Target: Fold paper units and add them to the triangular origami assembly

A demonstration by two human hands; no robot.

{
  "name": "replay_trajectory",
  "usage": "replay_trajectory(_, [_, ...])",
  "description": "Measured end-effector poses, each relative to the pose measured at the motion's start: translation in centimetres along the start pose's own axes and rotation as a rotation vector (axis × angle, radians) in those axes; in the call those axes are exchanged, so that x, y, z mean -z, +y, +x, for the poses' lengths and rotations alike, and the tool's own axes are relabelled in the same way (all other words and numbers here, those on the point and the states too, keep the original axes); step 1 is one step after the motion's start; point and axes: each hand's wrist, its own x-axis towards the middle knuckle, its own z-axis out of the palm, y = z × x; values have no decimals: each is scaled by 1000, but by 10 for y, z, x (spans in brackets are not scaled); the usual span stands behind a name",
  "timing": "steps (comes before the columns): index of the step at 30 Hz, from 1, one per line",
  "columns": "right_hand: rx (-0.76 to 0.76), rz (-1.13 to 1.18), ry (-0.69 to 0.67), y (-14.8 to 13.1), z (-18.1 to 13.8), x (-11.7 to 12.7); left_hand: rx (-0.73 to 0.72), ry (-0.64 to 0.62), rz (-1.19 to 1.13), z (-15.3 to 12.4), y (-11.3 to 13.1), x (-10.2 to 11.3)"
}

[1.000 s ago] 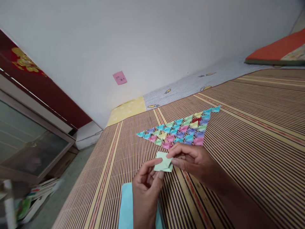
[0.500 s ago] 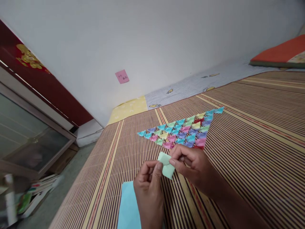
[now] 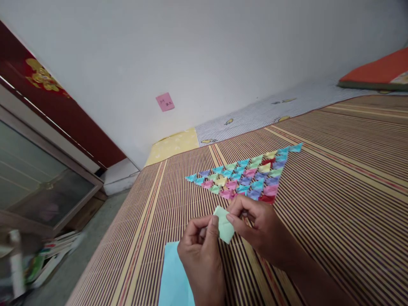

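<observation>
A small folded piece of pale green paper point(image 3: 225, 226) is held up between both hands above the striped mat. My left hand point(image 3: 204, 250) pinches its left edge between thumb and index finger. On the other side, my right hand point(image 3: 255, 223) grips the upper right edge with thumb and fingertips. Just beyond them, several folded paper pieces point(image 3: 245, 174) in blue, pink, green, yellow, purple and red lie in rows forming a triangle; my right hand covers part of its near side. A light blue paper sheet point(image 3: 175, 276) lies partly under my left hand.
The striped bamboo mat point(image 3: 334, 204) covers the bed surface. Behind it stands a white wall with a pink note point(image 3: 165, 102). An orange folded quilt point(image 3: 376, 68) lies at the far right. To the left are a glass-panelled door point(image 3: 41, 178) and items on the floor.
The green paper has turned slightly in my fingers; the crease line across its face shows less and its lower end looks more pointed. Both hands keep their pinch, and the view shifts slightly.
</observation>
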Motion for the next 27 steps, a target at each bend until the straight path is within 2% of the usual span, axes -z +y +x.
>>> replay_trajectory(5, [23,-43,-2,2,1,5,16,-113,-47,6,-2,4])
replay_trajectory(9, [40,-94,-62,0,0,12,132,-269,-75,8,-3,8])
replay_trajectory(12, [36,-112,-117,-4,0,14,169,-341,-77,9,-5,10])
replay_trajectory(19, [-4,-38,-213,-7,0,14,194,-404,-96,12,-12,13])
replay_trajectory(23, [-13,14,-260,-6,-1,18,202,-489,-68,12,-9,18])
replay_trajectory(27, [-15,45,-191,-4,2,21,201,-434,-144,9,-10,17])
